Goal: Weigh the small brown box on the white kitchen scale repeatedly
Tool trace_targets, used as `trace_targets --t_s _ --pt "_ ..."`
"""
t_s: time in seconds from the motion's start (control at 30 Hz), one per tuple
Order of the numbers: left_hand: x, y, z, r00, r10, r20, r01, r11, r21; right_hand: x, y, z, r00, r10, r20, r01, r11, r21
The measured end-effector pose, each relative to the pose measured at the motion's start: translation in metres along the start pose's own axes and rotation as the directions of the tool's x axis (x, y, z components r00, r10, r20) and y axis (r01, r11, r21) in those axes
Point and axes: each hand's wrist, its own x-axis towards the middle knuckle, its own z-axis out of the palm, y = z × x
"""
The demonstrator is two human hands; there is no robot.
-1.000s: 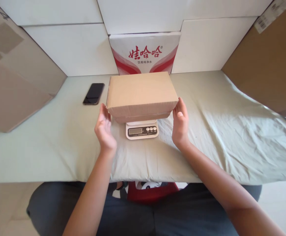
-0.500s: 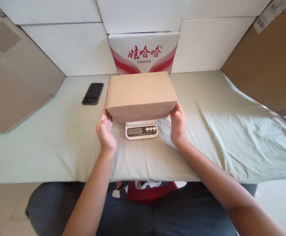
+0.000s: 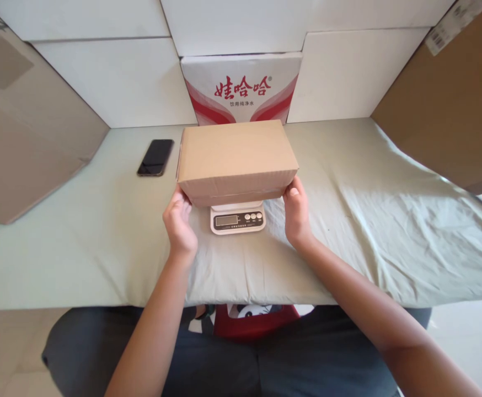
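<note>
A closed brown cardboard box rests on a small white digital scale at the middle of the cloth-covered table. My left hand touches the box's lower left corner, its fingers curled under the edge. My right hand presses against the lower right corner in the same way. Both hands grip the box from its two sides. The scale's display and buttons show below the box's front edge.
A black phone lies on the table to the left of the box. A white and red printed carton stands behind it against white panels. Large brown cardboard sheets lean at the far left and far right.
Both hands have moved inward from beside the box until they touch its lower corners. The box and scale have stayed in place.
</note>
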Motion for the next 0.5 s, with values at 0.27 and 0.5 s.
trace_targets --t_s 0.27,0.5 --pt "-0.003 0.003 0.002 0.997 0.01 0.074 -0.007 0.999 -0.043 -0.003 -0.015 0.003 0.994 -0.004 0.108 0.013 0.996 -0.088" --pt "0.015 0.043 -0.004 0.977 0.056 0.207 -0.055 0.998 -0.013 0.004 -0.038 0.007 0.987 -0.108 0.122 0.117 0.991 -0.065"
